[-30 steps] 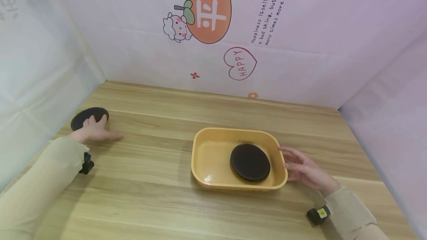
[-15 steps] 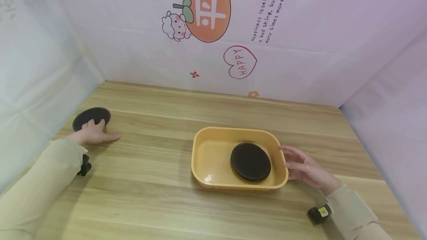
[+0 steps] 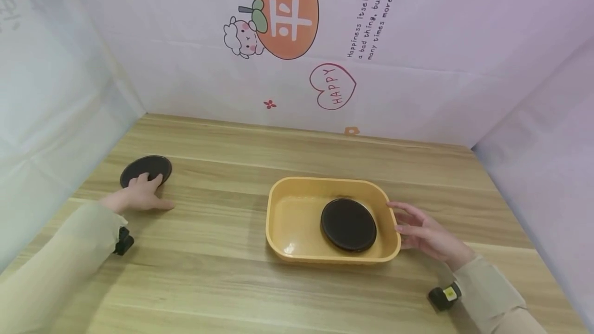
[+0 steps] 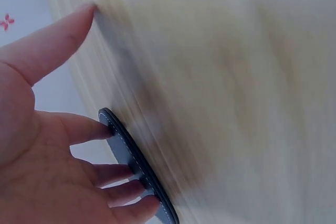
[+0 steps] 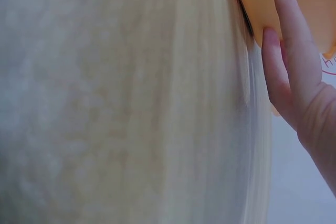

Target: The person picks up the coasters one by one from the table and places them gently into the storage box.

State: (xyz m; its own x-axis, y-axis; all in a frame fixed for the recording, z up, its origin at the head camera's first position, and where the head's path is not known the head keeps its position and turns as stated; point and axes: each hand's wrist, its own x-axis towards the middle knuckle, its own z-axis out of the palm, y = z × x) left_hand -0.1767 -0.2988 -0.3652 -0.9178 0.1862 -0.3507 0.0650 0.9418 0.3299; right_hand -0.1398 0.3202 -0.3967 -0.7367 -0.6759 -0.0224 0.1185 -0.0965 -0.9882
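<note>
Two black discs are showing in my head view: one (image 3: 146, 170) is lying flat on the wooden table (image 3: 209, 272) at middle left, the other (image 3: 348, 224) is sitting inside the yellow tray (image 3: 283, 205) at centre right. My left hand (image 3: 139, 197) is resting on the near edge of the left disc, fingers laid out straight over it and the thumb spreading out on the wood; the left wrist view is showing the fingertips (image 4: 105, 129) touching the disc's stitched rim (image 4: 134, 161). My right hand (image 3: 424, 233) is lying relaxed and wide just beside the tray's right wall, and the right wrist view is showing two fingers (image 5: 294, 51) pressing against the yellow side (image 5: 262, 3).
</note>
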